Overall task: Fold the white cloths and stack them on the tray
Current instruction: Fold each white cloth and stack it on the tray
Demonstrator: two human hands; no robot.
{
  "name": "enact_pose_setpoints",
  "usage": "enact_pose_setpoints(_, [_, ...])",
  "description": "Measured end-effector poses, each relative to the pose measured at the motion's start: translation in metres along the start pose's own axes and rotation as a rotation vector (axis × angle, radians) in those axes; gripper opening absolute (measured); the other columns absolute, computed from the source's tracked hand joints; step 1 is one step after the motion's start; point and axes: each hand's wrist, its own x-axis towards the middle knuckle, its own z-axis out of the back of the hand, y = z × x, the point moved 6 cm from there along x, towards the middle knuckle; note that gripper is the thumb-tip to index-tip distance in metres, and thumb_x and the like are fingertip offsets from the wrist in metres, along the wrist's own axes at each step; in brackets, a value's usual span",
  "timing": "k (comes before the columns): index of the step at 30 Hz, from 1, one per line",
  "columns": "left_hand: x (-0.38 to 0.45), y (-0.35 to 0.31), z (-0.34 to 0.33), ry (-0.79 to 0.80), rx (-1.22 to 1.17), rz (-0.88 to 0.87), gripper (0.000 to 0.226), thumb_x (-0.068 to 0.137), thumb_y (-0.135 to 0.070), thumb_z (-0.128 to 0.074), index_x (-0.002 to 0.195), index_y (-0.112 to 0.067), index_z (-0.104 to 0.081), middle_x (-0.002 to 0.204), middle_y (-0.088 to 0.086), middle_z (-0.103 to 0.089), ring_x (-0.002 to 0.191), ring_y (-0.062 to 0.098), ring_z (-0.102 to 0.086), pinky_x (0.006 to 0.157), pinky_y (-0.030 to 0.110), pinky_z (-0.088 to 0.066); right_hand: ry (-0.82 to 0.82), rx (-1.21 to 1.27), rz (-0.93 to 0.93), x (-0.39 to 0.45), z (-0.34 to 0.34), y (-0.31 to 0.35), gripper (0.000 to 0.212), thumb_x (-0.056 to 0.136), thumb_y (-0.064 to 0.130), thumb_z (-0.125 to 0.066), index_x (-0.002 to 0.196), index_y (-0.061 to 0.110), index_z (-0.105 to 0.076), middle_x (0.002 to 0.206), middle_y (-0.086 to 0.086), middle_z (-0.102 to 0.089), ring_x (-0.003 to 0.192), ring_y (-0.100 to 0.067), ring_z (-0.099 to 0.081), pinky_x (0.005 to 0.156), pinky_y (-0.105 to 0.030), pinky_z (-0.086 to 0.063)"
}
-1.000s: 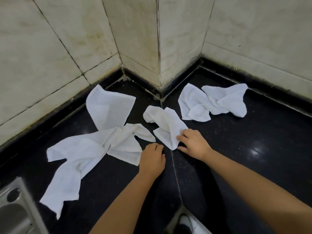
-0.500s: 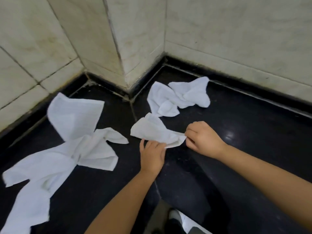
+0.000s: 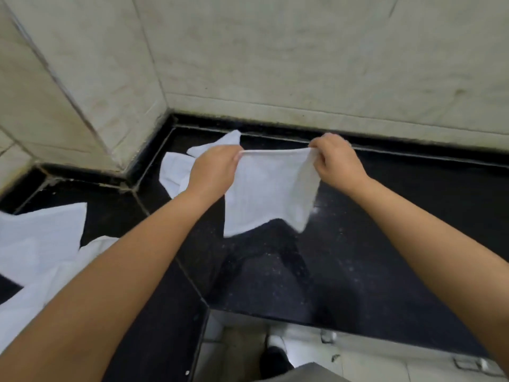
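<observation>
A: So, both hands up w/ one cloth?
B: Yep. Left hand (image 3: 213, 168) pinches the top left corner of the held white cloth (image 3: 267, 191), right hand (image 3: 337, 164) pinches the top right corner. Each grip is clenched on that cloth, top edge pulled taut btwn them.
A: Where's it sit?
B: Lifted off the black worktop (image 3: 358, 257), hanging down; lower edge uneven, right side partly doubled over.
A: Other cloths?
B: One crumpled cloth (image 3: 176, 172) lies on the worktop behind the left hand, near the wall corner, partly hidden by hand & wrist. A bigger heap of white cloths (image 3: 41, 244) lies at far left, under the left forearm, running out of frame.
A: Bkgd?
B: Pale tiled wall (image 3: 303, 64) behind, dark strip along its base. Floor & a dark shoe (image 3: 272, 359) below the worktop edge.
</observation>
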Motion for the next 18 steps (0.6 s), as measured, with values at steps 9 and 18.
enact_pose_setpoints(9, [-0.05, -0.028, -0.029, 0.114, 0.029, -0.274, 0.041, 0.089, -0.026, -0.036, 0.086, -0.003, -0.069, 0.073, 0.015, -0.068, 0.068, 0.031, -0.064, 0.061, 0.032, -0.043, -0.122, -0.163, 0.097, -0.11, 0.04, -0.014, 0.019, 0.07, -0.004, -0.047, 0.076, -0.001, -0.064, 0.071, -0.02, -0.061, 0.057, -0.035, -0.057, 0.055, -0.036, -0.045])
enact_pose_setpoints(18, [-0.173, -0.021, -0.125, 0.883, 0.008, -0.181, 0.038, 0.096, -0.024, -0.035, 0.087, -0.002, -0.064, 0.086, 0.007, -0.066, 0.084, 0.023, -0.058, 0.077, 0.032, -0.046, 0.622, -0.073, -0.106, -0.257, -0.045, 0.0, 0.017, 0.063, 0.0, -0.044, 0.069, 0.008, -0.058, 0.063, -0.006, -0.061, 0.066, -0.03, -0.056, 0.056, -0.032, -0.038])
